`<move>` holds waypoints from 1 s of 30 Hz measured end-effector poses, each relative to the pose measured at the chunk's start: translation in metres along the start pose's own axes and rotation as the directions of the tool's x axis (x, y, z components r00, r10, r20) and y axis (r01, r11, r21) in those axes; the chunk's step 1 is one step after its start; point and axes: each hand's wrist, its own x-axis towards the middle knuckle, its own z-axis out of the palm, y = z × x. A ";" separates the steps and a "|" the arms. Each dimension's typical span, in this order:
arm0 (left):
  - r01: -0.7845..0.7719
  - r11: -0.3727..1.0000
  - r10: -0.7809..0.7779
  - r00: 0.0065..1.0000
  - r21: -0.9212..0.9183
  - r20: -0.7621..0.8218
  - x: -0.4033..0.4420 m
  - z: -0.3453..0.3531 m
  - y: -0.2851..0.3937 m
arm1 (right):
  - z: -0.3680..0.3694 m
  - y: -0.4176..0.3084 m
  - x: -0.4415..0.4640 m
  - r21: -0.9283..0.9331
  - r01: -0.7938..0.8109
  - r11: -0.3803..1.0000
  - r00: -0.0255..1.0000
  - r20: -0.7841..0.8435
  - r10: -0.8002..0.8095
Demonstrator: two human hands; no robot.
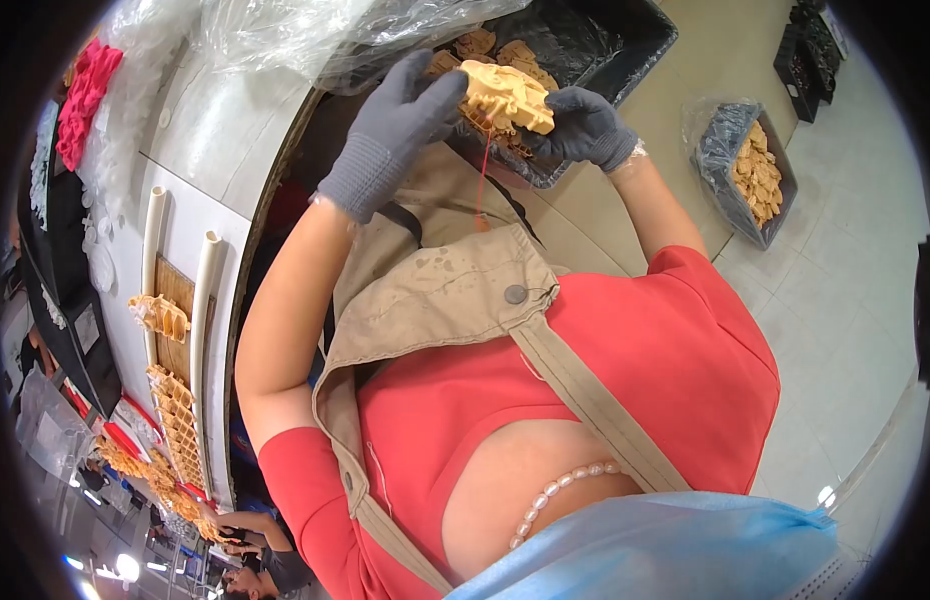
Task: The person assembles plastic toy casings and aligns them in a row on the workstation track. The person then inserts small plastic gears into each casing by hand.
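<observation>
Both my hands wear grey knit gloves and hold one yellow-orange moulded piece (507,95) with a lumpy, ribbed surface. My left hand (410,125) grips its left end, with thumb and fingers closed against it. At the right end, the fingers of my right hand (588,130) are closed on its edge. A thin red cord (484,178) hangs below the piece; where it is fastened is hidden. Just beyond and beneath my hands stands a black crate (640,50) lined with clear plastic, with several similar moulded pieces (525,62) inside.
To the left runs a white worktable (215,150) with plastic sheeting (285,40), two white pipes (205,290) and several lattice-like tan pieces (175,410). A second lined crate (730,190) of tan pieces stands on the floor at right. Another person (270,550) is at lower left.
</observation>
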 end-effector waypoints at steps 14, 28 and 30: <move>-0.457 0.878 0.472 0.874 -0.141 0.111 -0.045 -0.037 -0.009 | 0.136 0.043 0.019 -0.950 0.309 -0.037 0.808 0.282 -0.517; -0.737 0.653 0.757 0.643 0.173 -0.117 -0.067 -0.036 -0.007 | 0.176 0.071 0.029 -0.845 0.380 -0.376 0.642 0.533 -0.551; -0.706 0.677 0.734 0.666 0.208 -0.132 -0.070 -0.039 -0.002 | 0.182 0.075 0.032 -0.887 0.355 -0.296 0.666 0.462 -0.586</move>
